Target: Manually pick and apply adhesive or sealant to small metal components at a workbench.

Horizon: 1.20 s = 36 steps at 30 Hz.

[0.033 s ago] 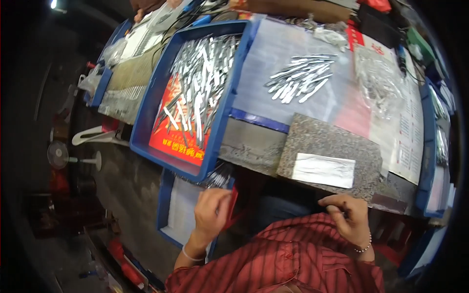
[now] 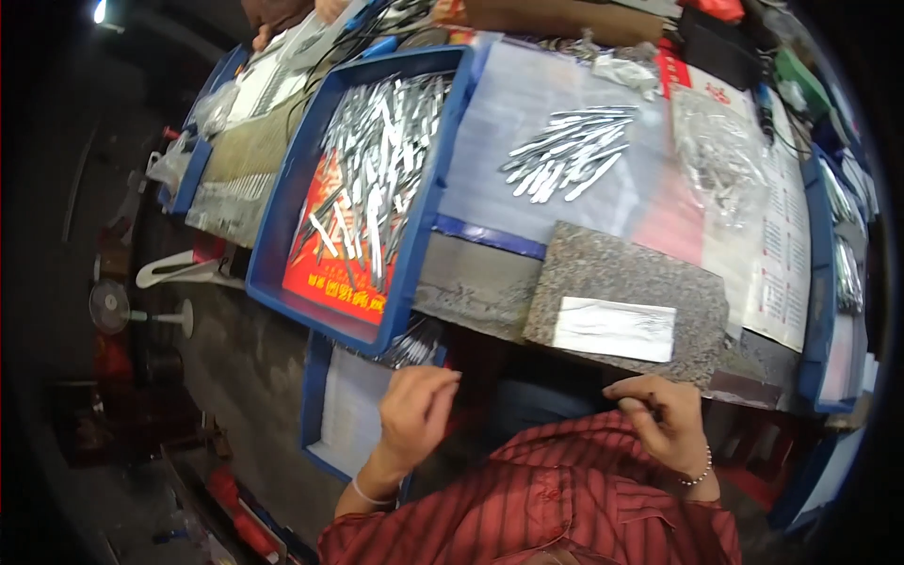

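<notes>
pale rectangular plate (image 2: 615, 330), long axis left-right

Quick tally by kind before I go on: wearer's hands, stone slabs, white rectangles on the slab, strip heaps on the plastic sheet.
Hands: 2 (left hand, right hand)
Slab: 1
White rectangle: 1
Strip heap: 1
Total: 5
</notes>
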Tool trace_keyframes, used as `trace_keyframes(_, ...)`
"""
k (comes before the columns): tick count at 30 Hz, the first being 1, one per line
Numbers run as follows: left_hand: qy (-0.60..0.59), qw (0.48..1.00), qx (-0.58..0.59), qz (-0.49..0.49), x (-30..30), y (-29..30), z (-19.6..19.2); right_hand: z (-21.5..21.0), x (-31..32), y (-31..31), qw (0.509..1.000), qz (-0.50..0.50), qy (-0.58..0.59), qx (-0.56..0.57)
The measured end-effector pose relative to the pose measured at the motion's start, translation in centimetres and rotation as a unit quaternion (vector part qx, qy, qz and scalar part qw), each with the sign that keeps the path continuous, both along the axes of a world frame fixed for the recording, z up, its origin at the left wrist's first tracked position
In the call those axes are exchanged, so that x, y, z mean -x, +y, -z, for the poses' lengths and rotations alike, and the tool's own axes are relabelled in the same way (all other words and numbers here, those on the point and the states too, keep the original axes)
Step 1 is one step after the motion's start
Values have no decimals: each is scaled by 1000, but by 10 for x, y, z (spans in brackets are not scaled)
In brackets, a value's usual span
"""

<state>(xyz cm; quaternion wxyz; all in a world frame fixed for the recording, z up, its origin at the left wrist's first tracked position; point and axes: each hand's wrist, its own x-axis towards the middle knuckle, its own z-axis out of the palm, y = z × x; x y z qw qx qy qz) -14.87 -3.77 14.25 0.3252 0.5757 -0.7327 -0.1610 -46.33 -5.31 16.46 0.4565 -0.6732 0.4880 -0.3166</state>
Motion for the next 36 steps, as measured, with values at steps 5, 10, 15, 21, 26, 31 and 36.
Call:
trace_keyframes(5,86,985,39,145,85,-79,-23,-10,16,8,1000,-18,-7,23)
trace_keyframes(10,57,985,143,81,123,-213,4,-4,30,28,998,55,-24,-7)
trace_keyframes(15,-118,991,-54,-36,124,-305,47,1,40,39,996,80,-9,-37)
trace_keyframes(21,-144,989,-8,-24,130,-297,49,-2,32,33,996,83,4,-24)
trace_keyframes(26,30,995,94,-11,118,-255,15,-9,24,24,998,62,-3,-29)
trace_keyframes(31,135,985,71,79,117,-157,-33,-4,31,22,985,111,-99,-85)
trace_keyframes(36,234,933,-151,229,128,-62,-37,4,18,21,929,169,-305,-125)
